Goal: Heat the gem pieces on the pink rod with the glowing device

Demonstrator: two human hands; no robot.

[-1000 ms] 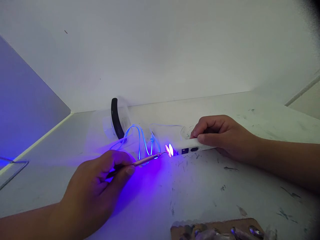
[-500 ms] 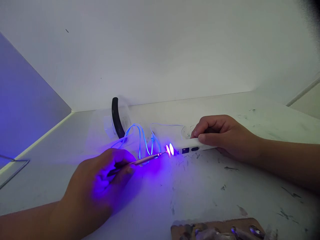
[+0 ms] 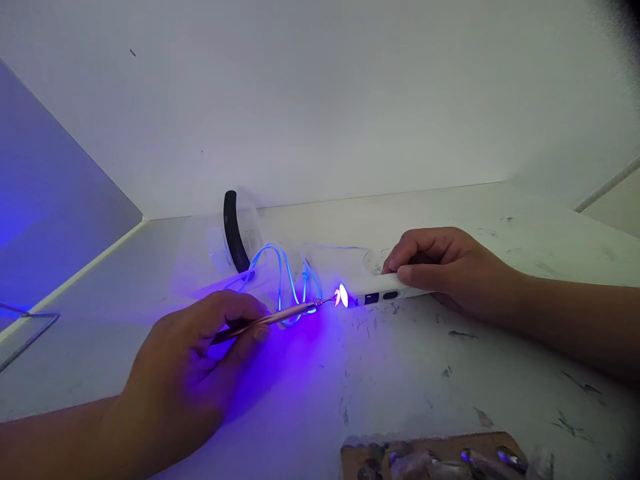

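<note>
My left hand [image 3: 195, 373] pinches a slim metallic pen-like rod [image 3: 280, 315] that points right. A thin wire sticks out of the rod's tip and carries a small piece [image 3: 337, 297], lit pink-violet and too bright to make out. Close to it, my right hand [image 3: 445, 263] grips a white handheld UV lamp [image 3: 407, 281] with a dark window and a dark oval button on its side. The lamp's left end glows bright violet against or just beside the small piece. Violet light falls on the table and on my left fingers.
Behind the hands, a face shield with a black band [image 3: 234, 230] and clear plastic lies near the back wall. Glowing blue-white cord [image 3: 287, 280] loops beside it. A brown board [image 3: 360, 460] bearing shiny items sits at the front edge. A bent metal wire [image 3: 35, 333] is at left.
The small piece on the rod has turned, now showing a different, narrower outline beside the lamp. The rod tip has risen slightly. My right hand and the lamp hold nearly the same place.
</note>
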